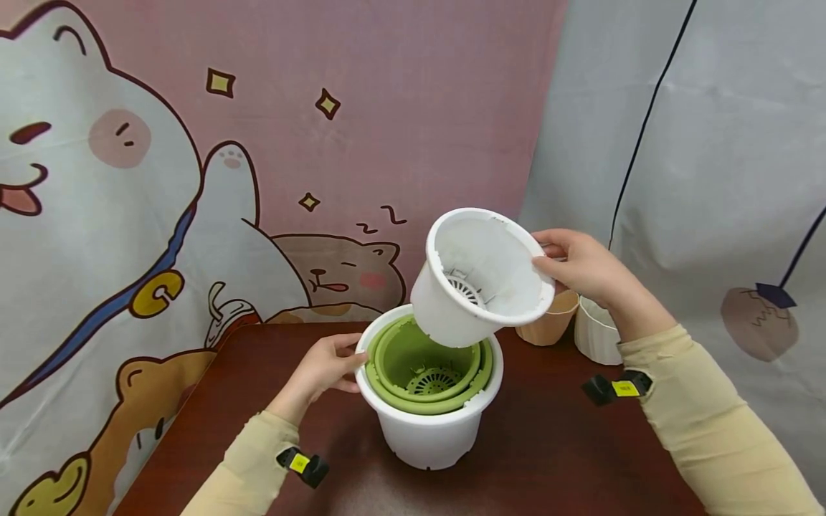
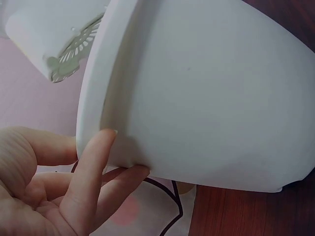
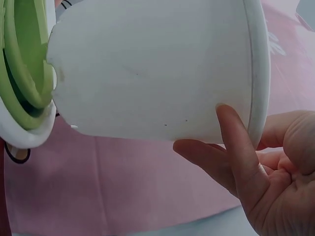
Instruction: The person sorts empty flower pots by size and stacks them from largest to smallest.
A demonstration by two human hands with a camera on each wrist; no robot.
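A large white plastic flower pot (image 1: 429, 441) stands upright on the table, with two green pots (image 1: 413, 352) nested inside it. My left hand (image 1: 328, 367) pinches the large pot's rim at its left side; the left wrist view shows thumb and fingers about that rim. Above the nest, a smaller white flower pot (image 1: 445, 315) hangs tilted, its mouth turned up toward the head camera and slots showing in its base. My right hand (image 1: 581, 269) grips this pot by the right side of its rim. Its lower edge overlaps the green pots in the head view; whether they touch, I cannot tell.
Behind the right hand, an orange-tan pot (image 1: 547, 322) and a cream ribbed pot (image 1: 596, 333) stand at the table's back right, partly hidden. The dark red-brown table (image 1: 548, 437) ends at a cartoon-printed pink and grey cloth (image 1: 413, 129).
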